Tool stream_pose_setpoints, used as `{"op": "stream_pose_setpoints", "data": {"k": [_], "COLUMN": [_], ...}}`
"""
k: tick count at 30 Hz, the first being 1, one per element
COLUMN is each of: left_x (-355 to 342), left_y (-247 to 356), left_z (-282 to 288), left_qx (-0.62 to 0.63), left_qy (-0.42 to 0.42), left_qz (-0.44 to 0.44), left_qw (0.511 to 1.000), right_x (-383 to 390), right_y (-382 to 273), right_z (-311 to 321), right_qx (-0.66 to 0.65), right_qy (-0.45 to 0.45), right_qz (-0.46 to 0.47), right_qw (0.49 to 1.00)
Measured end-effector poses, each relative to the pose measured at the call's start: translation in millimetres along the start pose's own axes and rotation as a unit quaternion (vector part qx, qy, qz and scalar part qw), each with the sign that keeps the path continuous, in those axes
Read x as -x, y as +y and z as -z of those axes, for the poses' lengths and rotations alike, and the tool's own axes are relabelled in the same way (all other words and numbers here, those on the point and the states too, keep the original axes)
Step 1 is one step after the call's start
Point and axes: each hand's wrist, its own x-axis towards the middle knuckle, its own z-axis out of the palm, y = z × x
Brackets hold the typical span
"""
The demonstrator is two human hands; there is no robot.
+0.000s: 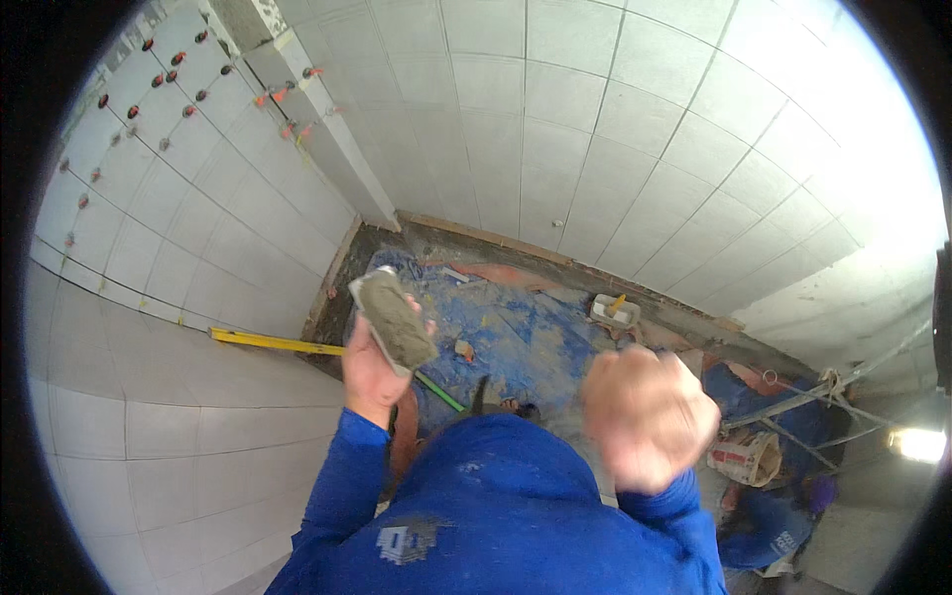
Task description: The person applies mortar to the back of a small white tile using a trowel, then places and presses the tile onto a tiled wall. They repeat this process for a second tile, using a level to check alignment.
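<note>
My left hand (368, 368) grips a pale rectangular slab (395, 320), its upper face spread with grey mortar. My right hand (650, 416) is raised to the right, blurred, with curled fingers; whatever it might hold is hidden. Below both hands is a floor sheet (521, 332), blue and smeared with grey. A long yellow level (268, 340) slants from the left tiled wall (144, 258) behind my left hand, and a green bar (438, 390) lies beneath that hand.
White tiled wall (565, 119) ahead; red clips (177, 59) stud the left wall. A tray (607, 313) with a yellow-handled tool sits by the far edge. At right are metal scaffolding (793, 407), a bucket (739, 459) and a co-worker in blue (764, 526), low down.
</note>
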Motion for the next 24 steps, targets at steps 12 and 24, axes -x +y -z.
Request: {"op": "stream_pose_setpoints", "data": {"k": [12, 24], "left_x": [-56.6, -239.3], "left_y": [60.7, 173.9], "left_z": [-25.8, -81.1], "left_qx": [0.049, 0.048], "left_qy": [0.050, -0.072], "left_qz": [-0.172, -0.232], "left_qw": [0.983, 0.969], "right_x": [-177.9, -239.3], "right_y": [76.1, 352.9], "right_z": [-109.2, -50.6], "right_qx": [-0.444, 0.192], "right_qy": [-0.104, -0.131], "right_qz": [0.099, -0.133], "right_qw": [0.884, 0.964]}}
